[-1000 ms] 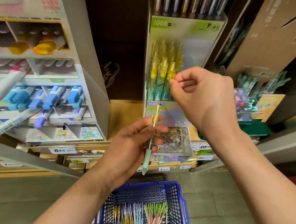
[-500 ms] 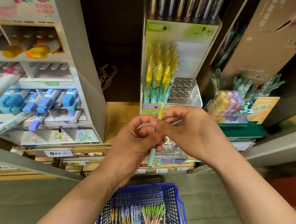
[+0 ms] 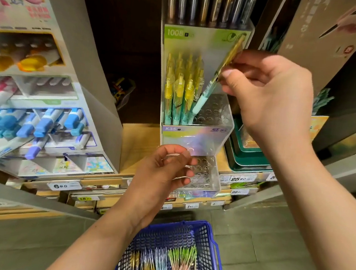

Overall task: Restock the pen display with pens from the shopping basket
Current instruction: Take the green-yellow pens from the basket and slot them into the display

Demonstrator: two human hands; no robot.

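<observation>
pen going into display, tip at the rack
near to far: basket (image 3: 217, 254) below holds more pens (image 3: 160, 266); left hand (image 3: 164, 172) loosely curled, holding nothing, in front of the lower tier; right hand (image 3: 270, 95) pinches the pen (image 3: 210, 88) at its upper barrel, tilted, mint tip down beside the filled rows in the display (image 3: 194, 136). looks light, stiff, slick plastic; i'd judge a mid-barrel pinch steers it best.
</observation>
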